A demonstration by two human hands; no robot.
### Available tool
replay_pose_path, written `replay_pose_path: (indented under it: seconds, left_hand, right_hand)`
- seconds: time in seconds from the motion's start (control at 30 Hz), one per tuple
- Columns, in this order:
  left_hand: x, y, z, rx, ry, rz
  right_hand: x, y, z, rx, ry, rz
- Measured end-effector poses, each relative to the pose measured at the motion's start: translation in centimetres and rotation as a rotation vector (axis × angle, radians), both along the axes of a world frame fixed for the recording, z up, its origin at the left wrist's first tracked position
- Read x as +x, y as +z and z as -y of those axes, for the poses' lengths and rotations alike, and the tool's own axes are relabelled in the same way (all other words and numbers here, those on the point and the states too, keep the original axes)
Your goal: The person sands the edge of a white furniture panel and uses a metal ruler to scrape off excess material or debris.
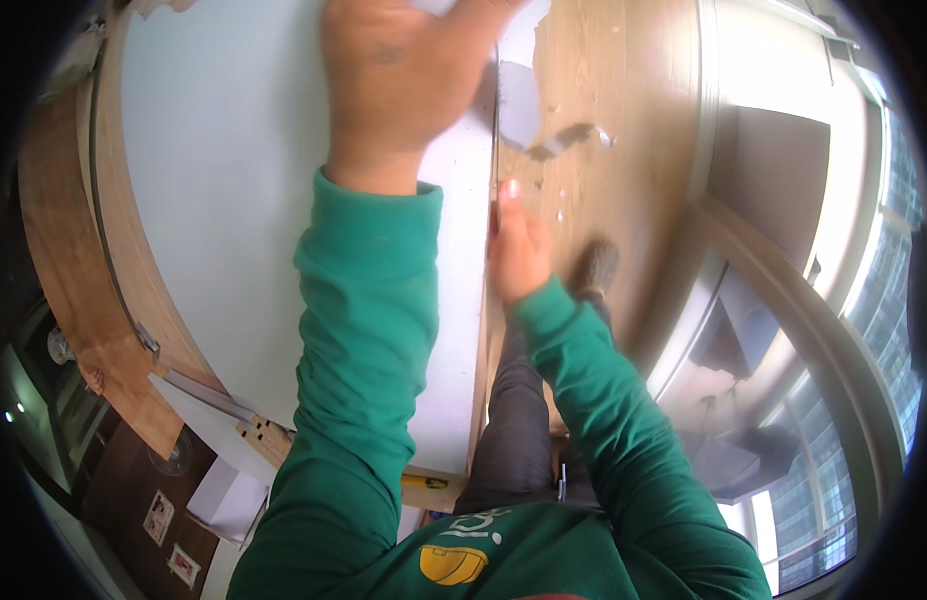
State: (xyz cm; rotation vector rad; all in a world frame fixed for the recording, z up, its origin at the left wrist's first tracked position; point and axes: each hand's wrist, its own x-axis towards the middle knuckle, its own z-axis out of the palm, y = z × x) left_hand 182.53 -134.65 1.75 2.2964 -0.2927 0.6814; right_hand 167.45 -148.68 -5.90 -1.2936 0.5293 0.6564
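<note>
A large white panel [234, 200] lies in front of me, with a narrow edge along its right side. Over its far part is my left hand [404, 85], back upward and slightly blurred. Its thumb stretches out to the right; the other fingers run past the top of the picture. My right hand [521, 252] is closed at the panel's right edge, thumb pointing away from me. A small dark bit shows beside its fingers, too little to name. Just beyond, a pale torn strip [521, 105] hangs off the edge, with a curled end [566, 141].
Wooden boards [59, 220] lie along the left. A yellow and black tool [424, 482] is at the panel's near edge. Small scraps [559, 213] dot the wood-look floor [644, 120] by my shoe [599, 265]. A grey box-like piece [769, 180] stands near the windows at right.
</note>
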Motion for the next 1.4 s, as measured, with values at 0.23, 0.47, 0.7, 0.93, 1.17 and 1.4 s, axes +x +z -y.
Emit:
replay_pose_path:
  seconds: [0.23,0.47,0.7,0.93,1.17,1.4]
  left_hand:
    - [-0.3,0.6,0.5,-0.497,-0.064,0.072]
    - [0.2,-1.1,0.7,-0.187,0.033,0.096]
    - [0.4,0.4,1.0,-0.345,-0.015,0.035]
    - [1.4,-1.1,1.4,-0.304,-0.072,0.035]
    - [0.8,-0.8,0.9,-0.187,0.019,-0.077]
    - [0.9,-1.0,0.6,0.089,0.087,-0.093]
  right_hand:
    - [-0.3,1.7,0.1,0.013,0.063,0.016]
    - [-0.3,-0.9,0.7,0.072,0.037,-0.032]
    - [2.3,0.4,-0.6,0.054,-0.011,0.074]
    - [2.7,-0.2,-1.2,0.026,-0.05,0.058]
    - [2.1,-1.1,-1.9,0.055,-0.074,0.039]
    - [2.3,-2.7,-2.0,0.046,-0.099,-0.065]
